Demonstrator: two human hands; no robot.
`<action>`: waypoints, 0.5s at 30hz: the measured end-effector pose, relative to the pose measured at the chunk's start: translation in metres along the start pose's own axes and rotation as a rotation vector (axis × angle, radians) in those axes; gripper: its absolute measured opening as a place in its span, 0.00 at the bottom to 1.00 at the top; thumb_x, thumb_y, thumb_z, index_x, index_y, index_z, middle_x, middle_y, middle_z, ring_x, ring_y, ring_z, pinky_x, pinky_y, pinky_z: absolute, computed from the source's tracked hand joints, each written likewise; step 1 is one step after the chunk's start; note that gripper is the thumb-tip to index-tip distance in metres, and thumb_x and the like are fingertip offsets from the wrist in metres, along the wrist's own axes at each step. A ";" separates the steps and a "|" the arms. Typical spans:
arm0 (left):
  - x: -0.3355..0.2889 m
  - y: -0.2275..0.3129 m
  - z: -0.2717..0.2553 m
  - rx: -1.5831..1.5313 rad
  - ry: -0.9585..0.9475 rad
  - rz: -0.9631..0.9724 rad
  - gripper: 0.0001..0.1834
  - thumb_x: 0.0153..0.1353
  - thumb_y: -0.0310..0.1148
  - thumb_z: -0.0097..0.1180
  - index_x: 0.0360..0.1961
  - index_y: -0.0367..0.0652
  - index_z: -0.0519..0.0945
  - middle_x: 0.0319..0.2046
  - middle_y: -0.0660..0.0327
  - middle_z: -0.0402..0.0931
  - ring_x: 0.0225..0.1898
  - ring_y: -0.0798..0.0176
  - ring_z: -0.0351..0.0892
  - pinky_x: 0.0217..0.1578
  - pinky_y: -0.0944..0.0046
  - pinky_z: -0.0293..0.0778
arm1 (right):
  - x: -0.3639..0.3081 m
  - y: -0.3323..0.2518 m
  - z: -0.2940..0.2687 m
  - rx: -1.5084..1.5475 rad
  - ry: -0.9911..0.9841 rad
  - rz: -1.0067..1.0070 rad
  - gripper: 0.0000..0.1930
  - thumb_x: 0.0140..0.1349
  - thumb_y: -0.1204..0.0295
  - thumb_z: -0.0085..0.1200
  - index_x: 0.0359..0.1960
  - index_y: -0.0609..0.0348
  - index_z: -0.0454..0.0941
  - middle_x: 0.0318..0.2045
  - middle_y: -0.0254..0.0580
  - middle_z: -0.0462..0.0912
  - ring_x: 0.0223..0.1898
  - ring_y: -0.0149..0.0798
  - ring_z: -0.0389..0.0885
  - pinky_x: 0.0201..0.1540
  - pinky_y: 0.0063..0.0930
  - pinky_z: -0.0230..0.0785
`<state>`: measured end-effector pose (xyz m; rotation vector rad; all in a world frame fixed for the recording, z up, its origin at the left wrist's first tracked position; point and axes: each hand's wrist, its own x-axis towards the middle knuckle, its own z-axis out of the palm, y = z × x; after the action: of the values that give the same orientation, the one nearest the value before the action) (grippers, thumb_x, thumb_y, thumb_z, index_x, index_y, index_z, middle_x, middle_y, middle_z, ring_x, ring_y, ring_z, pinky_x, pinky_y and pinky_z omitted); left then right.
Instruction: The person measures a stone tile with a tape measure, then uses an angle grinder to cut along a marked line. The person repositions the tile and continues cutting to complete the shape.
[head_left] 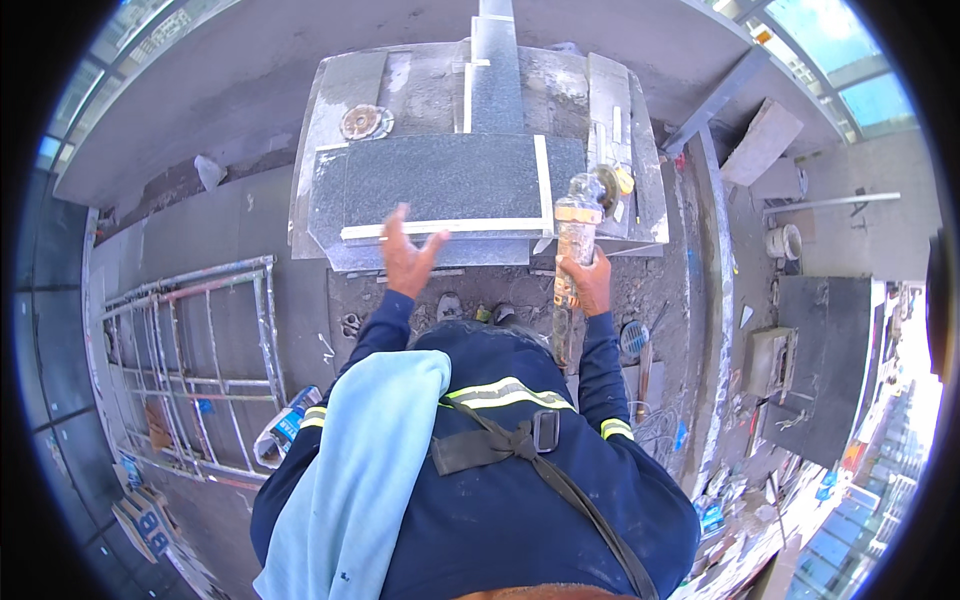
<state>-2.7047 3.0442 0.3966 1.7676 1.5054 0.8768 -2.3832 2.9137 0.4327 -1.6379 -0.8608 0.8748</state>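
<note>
A dark grey stone slab (pixel 440 180) lies on the worktable, with white strips along its front and right edges. Over its front edge, by the front strip (pixel 470 227), my left hand (pixel 408 252) is raised with fingers spread and nothing in it. My right hand (pixel 590 280) is wrapped round the body of a dusty orange angle grinder (pixel 577 240) at the slab's right front corner. The grinder stands lengthwise, its disc (pixel 608 190) at the far end above the table's right side. Whether the disc is turning I cannot tell.
Worn discs (pixel 366 122) rest on the table's far left. Another long dark stone piece (pixel 496 90) runs back from the slab. A paint-spattered metal frame (pixel 190 370) lies to my left. On the right are a white bucket (pixel 784 242), a pale board (pixel 762 142) and scattered rubble.
</note>
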 end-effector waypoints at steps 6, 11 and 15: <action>0.010 0.109 0.134 -1.181 -0.617 -0.362 0.37 0.67 0.50 0.66 0.66 0.35 0.68 0.58 0.49 0.76 0.58 0.51 0.79 0.60 0.49 0.76 | 0.020 -0.021 0.035 -0.210 -0.108 -0.044 0.32 0.53 0.58 0.72 0.55 0.68 0.78 0.45 0.61 0.86 0.49 0.54 0.86 0.52 0.43 0.76; 0.072 0.093 0.133 -1.264 -0.441 -0.580 0.28 0.68 0.45 0.64 0.59 0.37 0.70 0.41 0.48 0.81 0.44 0.49 0.86 0.44 0.44 0.86 | -0.002 -0.012 0.057 -0.215 -0.095 -0.179 0.44 0.56 0.60 0.69 0.68 0.73 0.62 0.61 0.71 0.73 0.64 0.60 0.74 0.66 0.44 0.68; 0.094 0.085 0.134 -1.141 -0.367 -0.526 0.28 0.66 0.44 0.66 0.57 0.37 0.71 0.39 0.47 0.81 0.40 0.47 0.87 0.38 0.43 0.87 | -0.006 0.000 0.056 -0.384 -0.293 0.172 0.48 0.55 0.55 0.70 0.69 0.74 0.58 0.60 0.76 0.74 0.60 0.68 0.77 0.61 0.51 0.71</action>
<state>-2.5357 3.1189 0.3980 0.6005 0.8324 0.8072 -2.4348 2.9340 0.4227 -1.9668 -1.1569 1.1414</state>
